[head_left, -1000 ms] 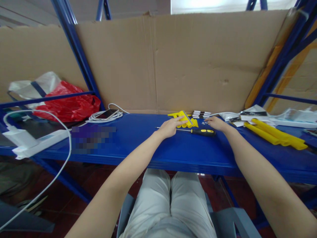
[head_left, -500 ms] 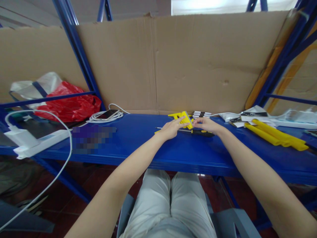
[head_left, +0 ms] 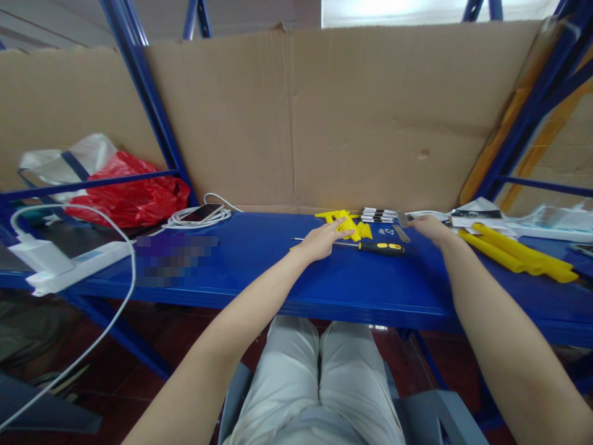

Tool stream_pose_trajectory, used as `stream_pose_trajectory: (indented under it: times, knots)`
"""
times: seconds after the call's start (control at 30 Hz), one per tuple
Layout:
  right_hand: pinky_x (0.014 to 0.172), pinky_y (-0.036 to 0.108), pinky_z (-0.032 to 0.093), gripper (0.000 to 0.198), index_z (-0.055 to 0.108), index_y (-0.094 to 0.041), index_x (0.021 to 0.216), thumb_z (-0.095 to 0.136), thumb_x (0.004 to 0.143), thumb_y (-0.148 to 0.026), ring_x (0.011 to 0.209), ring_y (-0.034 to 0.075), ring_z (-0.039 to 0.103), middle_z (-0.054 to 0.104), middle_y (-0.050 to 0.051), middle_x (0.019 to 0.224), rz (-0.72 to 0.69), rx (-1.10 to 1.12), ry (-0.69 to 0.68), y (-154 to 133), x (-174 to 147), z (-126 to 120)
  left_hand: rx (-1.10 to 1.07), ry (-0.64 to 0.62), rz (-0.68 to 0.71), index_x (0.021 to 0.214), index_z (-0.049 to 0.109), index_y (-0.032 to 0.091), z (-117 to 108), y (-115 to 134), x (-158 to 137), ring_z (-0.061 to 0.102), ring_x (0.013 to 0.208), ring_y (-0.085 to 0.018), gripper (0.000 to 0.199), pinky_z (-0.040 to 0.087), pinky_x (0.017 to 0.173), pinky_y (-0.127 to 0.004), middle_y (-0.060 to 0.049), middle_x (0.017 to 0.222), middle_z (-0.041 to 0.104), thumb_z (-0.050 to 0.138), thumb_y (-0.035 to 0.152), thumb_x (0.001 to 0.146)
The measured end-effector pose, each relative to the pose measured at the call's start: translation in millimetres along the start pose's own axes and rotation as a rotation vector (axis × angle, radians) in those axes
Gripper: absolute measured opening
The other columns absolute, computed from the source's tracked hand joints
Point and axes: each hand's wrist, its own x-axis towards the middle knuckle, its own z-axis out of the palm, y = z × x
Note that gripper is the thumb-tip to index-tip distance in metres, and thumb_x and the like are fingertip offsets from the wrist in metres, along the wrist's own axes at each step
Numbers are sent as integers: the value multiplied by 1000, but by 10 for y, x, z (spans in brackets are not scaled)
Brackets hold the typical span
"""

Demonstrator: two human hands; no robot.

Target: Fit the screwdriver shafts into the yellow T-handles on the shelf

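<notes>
My left hand [head_left: 323,240] is closed on a yellow T-shaped plastic piece [head_left: 331,216], its fingers lying over part of it. Smaller yellow pieces [head_left: 364,230] lie just right of those fingertips. A screwdriver [head_left: 380,248] with a black and yellow handle rests in front, its shaft running left under my left hand. Farther right, my right hand [head_left: 430,228] pinches a thin metal strip [head_left: 402,219], slightly blurred. Below it another flat metal strip [head_left: 401,234] lies on the table, beside some tiny light bits [head_left: 386,231].
Behind stand stacked black-and-white packets [head_left: 377,215]. Yellow tubes [head_left: 519,250] lie at right near a power strip [head_left: 556,230]. A phone [head_left: 202,214] sits on coiled white cable at left, near a red bag [head_left: 134,191] and another power strip [head_left: 88,262]. Cardboard [head_left: 370,117] backs the blue table [head_left: 259,266].
My right hand has moved right, away from the yellow piece, with a metal strip at its fingertips. The strip earlier beside the yellow piece is gone from there. My left hand stays put.
</notes>
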Motion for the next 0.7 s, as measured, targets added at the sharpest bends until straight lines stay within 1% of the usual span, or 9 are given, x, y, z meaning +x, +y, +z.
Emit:
stream_pose_trajectory:
  times: [0.1,0.17,0.3,0.43,0.53,0.6,0.7]
  knots:
    - [76,34,54,27,77,-7,96,60,85,-26,93,29,71,75,21,102,146,-12,-75,104,15,33,-6,3,12,149,55,31,4,-5,2,50,142,-28,74,45,115,-45,-5,168,33,46,-5,85]
    - [75,35,56,28,77,-8,97,61,85,-26,92,31,71,76,21,100,157,-34,-94,148,26,79,-14,1,17,150,53,32,8,-14,2,50,142,-28,75,45,115,-45,-5,168,34,47,-5,85]
    - [73,39,58,27,79,-12,97,62,84,-28,91,33,72,77,19,97,116,-91,-131,244,94,181,-24,7,27,151,52,32,36,-46,8,49,143,-28,75,44,115,-46,-6,168,33,48,-4,84]
    - [76,41,59,33,79,-8,100,60,86,-31,91,34,73,76,23,103,74,-143,-123,328,172,240,-27,16,40,150,53,33,58,-60,18,49,143,-27,75,44,116,-45,-5,168,33,48,-3,85]
    - [78,41,58,38,78,-8,104,57,89,-35,93,33,73,76,24,106,49,-234,-135,359,211,260,-19,8,23,149,55,32,45,-41,15,48,144,-27,73,43,116,-44,-4,167,35,47,-3,85]
    - [82,40,57,39,78,-8,106,57,90,-35,97,33,73,76,24,106,35,-298,-150,365,227,265,-15,5,20,148,55,31,35,-29,10,49,143,-26,72,43,116,-42,-4,167,36,47,-2,86]
    - [92,41,54,37,78,-7,107,57,88,-32,108,34,71,75,24,108,4,-376,-144,340,227,260,-12,17,35,149,55,33,37,-31,7,50,142,-25,72,44,115,-42,-3,166,38,47,-2,85]
